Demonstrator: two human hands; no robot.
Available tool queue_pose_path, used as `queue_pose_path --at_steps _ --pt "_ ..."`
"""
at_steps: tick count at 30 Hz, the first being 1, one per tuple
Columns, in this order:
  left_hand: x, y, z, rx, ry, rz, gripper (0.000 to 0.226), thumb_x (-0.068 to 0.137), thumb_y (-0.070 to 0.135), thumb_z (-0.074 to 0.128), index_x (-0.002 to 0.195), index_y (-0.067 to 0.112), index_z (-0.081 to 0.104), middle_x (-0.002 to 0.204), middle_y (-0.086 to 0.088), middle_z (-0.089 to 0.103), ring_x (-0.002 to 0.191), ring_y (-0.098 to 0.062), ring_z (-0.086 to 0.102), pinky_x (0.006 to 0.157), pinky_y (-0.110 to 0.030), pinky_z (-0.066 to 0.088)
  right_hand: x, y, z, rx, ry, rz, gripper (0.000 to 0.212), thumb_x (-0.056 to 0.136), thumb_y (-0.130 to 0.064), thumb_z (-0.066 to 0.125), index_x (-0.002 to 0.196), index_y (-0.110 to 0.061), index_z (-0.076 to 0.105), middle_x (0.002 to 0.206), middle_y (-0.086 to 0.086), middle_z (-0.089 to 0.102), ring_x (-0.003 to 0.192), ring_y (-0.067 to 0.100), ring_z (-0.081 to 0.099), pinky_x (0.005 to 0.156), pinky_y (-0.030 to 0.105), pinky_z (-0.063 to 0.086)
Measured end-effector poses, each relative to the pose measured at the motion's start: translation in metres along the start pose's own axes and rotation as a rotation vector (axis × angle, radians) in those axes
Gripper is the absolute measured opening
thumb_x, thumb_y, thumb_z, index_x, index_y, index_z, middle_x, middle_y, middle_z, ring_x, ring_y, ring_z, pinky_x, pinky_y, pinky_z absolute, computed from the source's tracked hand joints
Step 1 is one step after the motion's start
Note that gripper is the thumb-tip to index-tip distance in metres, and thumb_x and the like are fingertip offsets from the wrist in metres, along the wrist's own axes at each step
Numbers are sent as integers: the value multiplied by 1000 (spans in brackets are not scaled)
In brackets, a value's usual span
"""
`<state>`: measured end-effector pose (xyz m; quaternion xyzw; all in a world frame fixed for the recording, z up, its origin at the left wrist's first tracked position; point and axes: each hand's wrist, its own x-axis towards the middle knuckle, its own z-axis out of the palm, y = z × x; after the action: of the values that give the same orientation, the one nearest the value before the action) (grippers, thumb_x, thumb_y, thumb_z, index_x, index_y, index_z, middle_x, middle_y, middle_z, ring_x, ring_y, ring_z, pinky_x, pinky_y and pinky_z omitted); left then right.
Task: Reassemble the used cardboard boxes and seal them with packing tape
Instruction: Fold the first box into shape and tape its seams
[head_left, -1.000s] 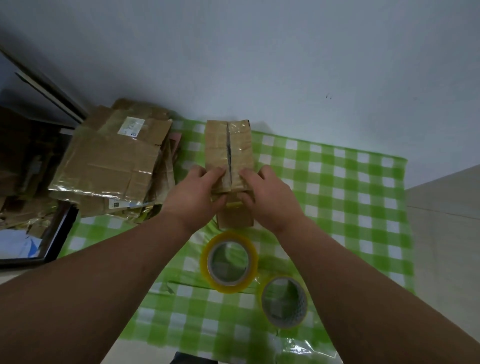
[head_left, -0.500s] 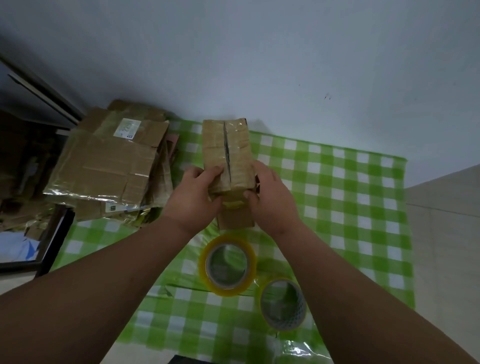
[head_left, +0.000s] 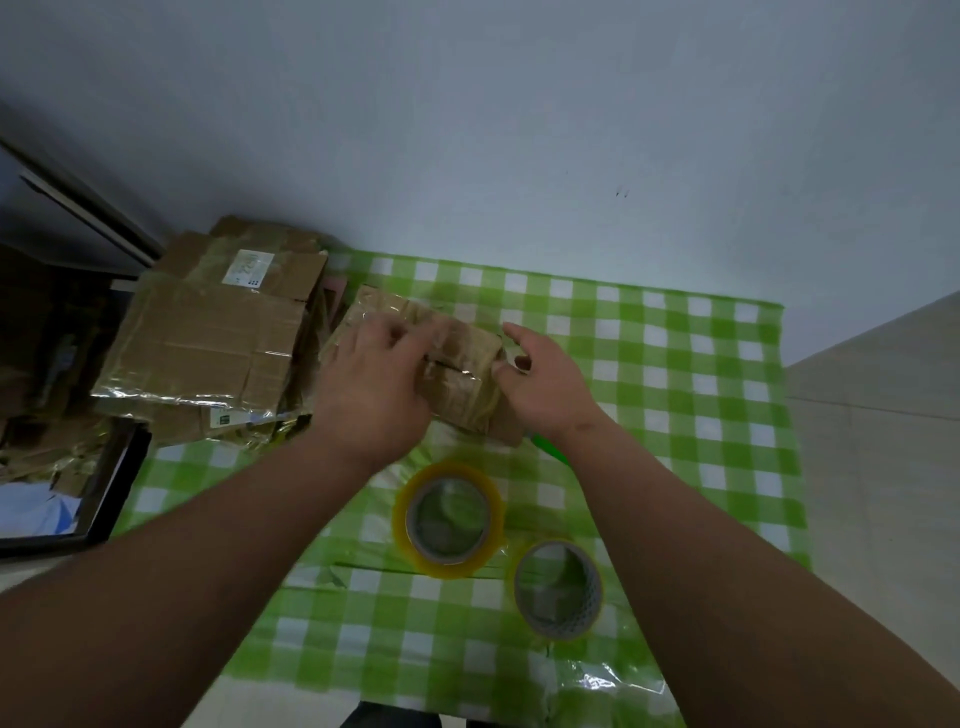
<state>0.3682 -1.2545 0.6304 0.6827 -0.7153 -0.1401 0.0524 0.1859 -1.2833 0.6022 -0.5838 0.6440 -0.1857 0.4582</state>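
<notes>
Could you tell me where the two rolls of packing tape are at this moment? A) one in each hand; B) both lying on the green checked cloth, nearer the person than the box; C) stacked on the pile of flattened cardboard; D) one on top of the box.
B: the yellow tape roll and the second tape roll both lie on the green checked cloth, nearer than the small box, untouched by either hand.
</notes>
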Motion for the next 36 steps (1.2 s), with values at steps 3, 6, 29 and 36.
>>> queue_pose_path --at_steps 3,6,29,36 --pt "21 -23 -1 132 -296 -87 100 74 24 68 151 54 11 164 5 -5 151 -30 -7 119 -56 7 -6 3 6 42 -52 11 69 93 -32 62 154 -21 32 151 3 44 132 23 49 111 42 40" --pt "26 -36 8 67 -321 -55 95 81 36 72 147 60 9 164 4 -10 150 -37 -6 120 -59 13 -14 5 7 26 -62 -4 71 95 -26 61 155 -20 24 149 1 45 130 22 50 104 30 40" --pt "-51 -49 12 -152 11 -123 59 82 11 70 138 15 53 137 -15 45 127 -38 42 104 -50 40 -104 34 67 -994 -566 -410 29 88 -23 54 115 -25 63 112 3 64 130 29 39 116 59 -1" --pt "-79 -50 12 -593 -202 -395 46 92 -1 50 130 23 59 129 -1 59 104 -18 62 83 -32 51 -107 14 49 -480 -359 -101 38 86 -38 56 123 -30 62 128 -3 61 124 21 50 113 41 21"
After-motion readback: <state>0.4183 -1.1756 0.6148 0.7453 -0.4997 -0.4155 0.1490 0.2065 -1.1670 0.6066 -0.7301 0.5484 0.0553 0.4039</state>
